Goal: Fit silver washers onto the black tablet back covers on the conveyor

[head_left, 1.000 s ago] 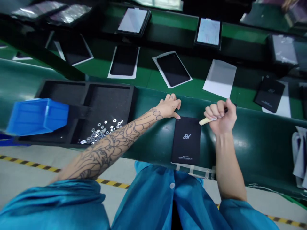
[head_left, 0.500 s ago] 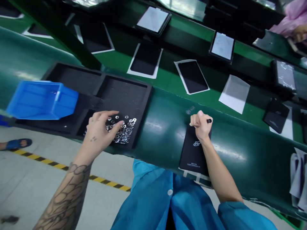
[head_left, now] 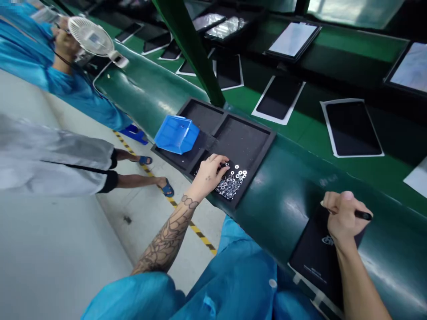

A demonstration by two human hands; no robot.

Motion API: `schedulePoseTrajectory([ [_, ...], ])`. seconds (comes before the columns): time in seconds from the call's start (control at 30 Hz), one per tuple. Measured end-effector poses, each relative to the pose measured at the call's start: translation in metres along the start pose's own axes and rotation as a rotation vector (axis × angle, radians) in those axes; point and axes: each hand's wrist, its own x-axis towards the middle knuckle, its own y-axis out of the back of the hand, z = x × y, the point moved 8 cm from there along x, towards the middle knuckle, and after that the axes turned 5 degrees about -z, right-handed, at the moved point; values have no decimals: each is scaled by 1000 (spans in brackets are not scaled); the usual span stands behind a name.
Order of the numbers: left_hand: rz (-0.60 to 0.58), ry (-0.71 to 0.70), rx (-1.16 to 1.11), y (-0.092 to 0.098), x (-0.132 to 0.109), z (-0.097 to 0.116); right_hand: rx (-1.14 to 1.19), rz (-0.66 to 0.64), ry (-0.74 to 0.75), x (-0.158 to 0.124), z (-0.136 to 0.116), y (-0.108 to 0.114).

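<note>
My left hand (head_left: 211, 174) is over the lower right compartment of a black divided tray (head_left: 248, 135). Its thumb and forefinger curve toward each other with a small gap between them. Beneath and beside the fingertips lie many small shiny metal rings (head_left: 231, 186), heaped toward the near side. My right hand (head_left: 347, 218) is closed in a fist around a black pen-like tool (head_left: 363, 215), whose dark end sticks out on the right. That fist is above the top of a black tablet back panel (head_left: 313, 258) with a pale logo, lying at the bench edge. The tool's working tip is hidden.
A blue plastic bin (head_left: 176, 135) sits on the tray's left part. Black panels on white sheets (head_left: 280, 100) line the green surface behind a green post (head_left: 193, 53). At left are a white fan (head_left: 91, 38), a person in blue sleeves and another person's legs (head_left: 133, 175).
The view has swung left, bringing the fan and other people into sight. My left thumb and forefinger have drawn closer together over the rings. My right hand still grips the tool above the panel.
</note>
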Motion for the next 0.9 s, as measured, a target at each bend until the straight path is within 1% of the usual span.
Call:
schedulePoseTrajectory([
  [0.07, 10, -2, 19, 0, 4, -1, -8, 10, 12, -1, -2, 1],
  [0.23, -33, 34, 31, -1, 11, -3, -44, 8, 12, -1, -1, 0],
  [0.33, -59, 42, 4, -1, 11, -1, -39, 19, 16, -2, 1, 0],
  [0.4, -46, 43, -10, 4, 8, 4, -56, 43, 25, -4, 1, 1],
  [0.47, 33, 40, -27, 14, 2, 13, -80, 78, 24, -5, 1, 3],
  [0.53, 139, 29, -58, 27, -7, 29, -113, 110, 13, -7, 3, 4],
  [0.6, 195, -13, -115, 32, -16, 55, -161, 141, -3, -9, 5, 3],
  [0.63, 194, -50, -163, 30, -19, 71, -184, 163, -12, -10, 7, 3],
  [0.67, 173, -97, -226, 23, -22, 90, -201, 192, -21, -12, 8, 2],
  [0.7, 131, -150, -306, 12, -25, 111, -212, 228, -26, -13, 9, 1],
  [0.73, 68, -202, -400, -4, -28, 132, -216, 261, -29, -15, 10, 0],
  [0.8, -90, -280, -589, -46, -38, 171, -210, 297, -40, -14, 9, -5],
  [0.83, -168, -298, -668, -70, -44, 187, -196, 287, -53, -12, 8, -7],
  [0.9, -281, -306, -770, -112, -60, 210, -138, 263, -88, -8, 0, -2],
])
